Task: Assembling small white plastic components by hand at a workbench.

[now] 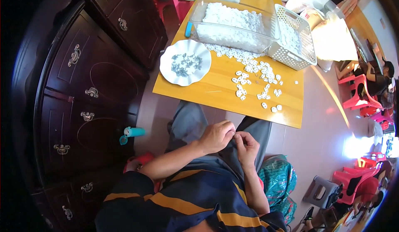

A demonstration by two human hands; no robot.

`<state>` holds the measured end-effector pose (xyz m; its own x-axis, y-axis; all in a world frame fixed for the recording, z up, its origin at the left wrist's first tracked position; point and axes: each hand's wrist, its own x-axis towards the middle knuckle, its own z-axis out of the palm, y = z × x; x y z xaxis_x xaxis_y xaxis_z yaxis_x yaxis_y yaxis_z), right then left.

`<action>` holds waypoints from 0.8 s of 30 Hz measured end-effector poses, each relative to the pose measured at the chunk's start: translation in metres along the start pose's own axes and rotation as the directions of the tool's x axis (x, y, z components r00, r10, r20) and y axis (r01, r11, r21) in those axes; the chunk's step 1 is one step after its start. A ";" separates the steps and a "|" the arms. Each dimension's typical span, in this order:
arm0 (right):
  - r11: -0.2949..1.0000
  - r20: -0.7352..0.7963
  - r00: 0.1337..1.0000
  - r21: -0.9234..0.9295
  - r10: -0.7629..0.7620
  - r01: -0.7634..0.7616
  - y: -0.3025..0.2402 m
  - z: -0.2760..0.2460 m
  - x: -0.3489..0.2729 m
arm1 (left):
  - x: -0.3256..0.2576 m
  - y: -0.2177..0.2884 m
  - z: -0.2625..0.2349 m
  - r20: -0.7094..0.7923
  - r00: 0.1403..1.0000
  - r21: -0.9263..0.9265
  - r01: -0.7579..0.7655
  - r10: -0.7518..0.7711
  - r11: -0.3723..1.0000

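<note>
My left hand [217, 137] and my right hand [246, 147] meet over my lap, just below the table's near edge. Both are closed, fingertips pinched close together. Whatever lies between them is too small or too hidden to make out. On the wooden table [195, 92] ahead, a white scalloped plate [167, 66] bears many small grey pieces. Small white pieces with holes [241, 91] lie scattered right of it, some in little clusters. A thin pale stick [213, 91] rests near the front edge.
A clear plastic bin [232, 42] and a white perforated basket [308, 44], both filled with white pieces, stand farther back. A blue-handled item [188, 29] lies beside the bin. Dark cabinets [62, 82] flank my left; a turquoise bottle [135, 131] is on the floor. Several people sit far right.
</note>
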<state>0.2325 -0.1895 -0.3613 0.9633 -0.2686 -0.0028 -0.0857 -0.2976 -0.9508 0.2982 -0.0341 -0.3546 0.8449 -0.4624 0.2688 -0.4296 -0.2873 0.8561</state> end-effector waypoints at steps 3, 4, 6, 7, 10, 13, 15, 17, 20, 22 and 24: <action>0.978 0.031 0.994 0.176 0.105 -0.109 0.005 0.001 0.000 | -0.001 0.001 -0.002 -0.014 1.000 -0.026 0.018 -0.019 0.999; 0.980 0.032 0.994 0.171 0.102 -0.106 0.005 0.001 0.001 | -0.002 0.001 -0.002 -0.025 0.999 -0.046 0.027 -0.029 0.999; 0.963 0.081 0.992 0.243 0.101 -0.118 0.004 0.001 0.002 | -0.001 0.001 -0.003 -0.040 0.999 -0.071 0.034 -0.037 0.997; 0.964 0.080 0.992 0.238 0.099 -0.116 0.003 0.000 0.003 | -0.001 0.003 -0.005 -0.010 0.996 -0.122 0.088 -0.090 0.989; 0.915 0.152 0.976 0.350 0.158 -0.203 0.004 0.000 0.006 | 0.001 0.001 -0.007 -0.008 0.998 -0.148 0.067 -0.069 0.987; 0.816 0.203 0.944 0.476 0.260 -0.328 0.007 0.001 0.004 | 0.001 -0.003 -0.006 -0.050 0.998 -0.115 -0.033 0.027 0.993; 0.771 0.215 0.938 0.535 0.272 -0.347 0.004 0.005 0.003 | 0.000 -0.005 -0.006 -0.066 0.996 -0.110 -0.061 0.054 0.992; 0.785 0.203 0.947 0.531 0.248 -0.319 -0.005 0.011 0.004 | -0.001 -0.007 -0.005 -0.058 0.996 -0.223 0.054 -0.069 0.973; 0.843 0.185 0.962 0.468 0.199 -0.264 -0.021 0.017 0.008 | -0.003 -0.013 -0.004 -0.045 0.978 -0.333 0.179 -0.205 0.926; 0.910 0.175 0.977 0.372 0.123 -0.181 -0.028 0.018 0.012 | -0.004 -0.016 -0.006 0.027 0.957 -0.363 0.278 -0.288 0.889; 0.923 0.180 0.979 0.352 0.095 -0.154 -0.029 0.018 0.018 | -0.003 -0.021 -0.004 0.012 0.955 -0.427 0.274 -0.297 0.862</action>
<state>0.2566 -0.1689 -0.3393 0.9808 -0.1267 -0.1483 -0.1376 0.0894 -0.9864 0.3055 -0.0234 -0.3714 0.9304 -0.3666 -0.0032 -0.0027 -0.0156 0.9999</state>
